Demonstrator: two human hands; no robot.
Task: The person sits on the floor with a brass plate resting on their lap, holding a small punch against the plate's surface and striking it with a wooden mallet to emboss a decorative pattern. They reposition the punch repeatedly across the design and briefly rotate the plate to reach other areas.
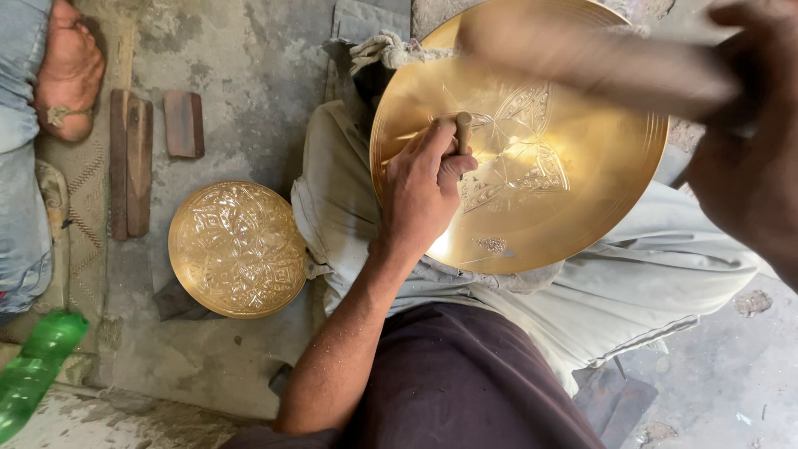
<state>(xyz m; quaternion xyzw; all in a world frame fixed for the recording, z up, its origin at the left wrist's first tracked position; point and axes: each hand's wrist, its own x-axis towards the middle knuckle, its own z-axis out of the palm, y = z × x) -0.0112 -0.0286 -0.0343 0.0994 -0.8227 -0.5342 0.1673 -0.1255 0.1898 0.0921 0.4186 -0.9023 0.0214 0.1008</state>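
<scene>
While the centre of the brass plate [532,158] already carries a chased star or petal figure with hatched fill, the wide band around it out to the rim is bare and smooth, and only a small patterned patch shows near the near edge, so by my reckoning the work is early to middling, with most of the surface left. A second plate [238,249], lying on the floor to the left, is covered with pattern all over. The brass plate rests tilted on the lap, over pale cloth [632,283], right of centre in the scene. The left hand [424,191] lies on the plate's left part, fingers closed round a short punch [464,131] that stands nearly upright with its tip on the metal just left of the figure. The right hand [748,141] is at the far right, above the plate's right rim, blurred; it is clenched on a handle whose blurred shaft [598,62] sweeps across the far side of the plate, so the tool's head cannot be made out. Wooden blocks [150,141] lie on the floor far left, beside another person's foot [71,71], and a green bottle [37,366] sits at the near left
</scene>
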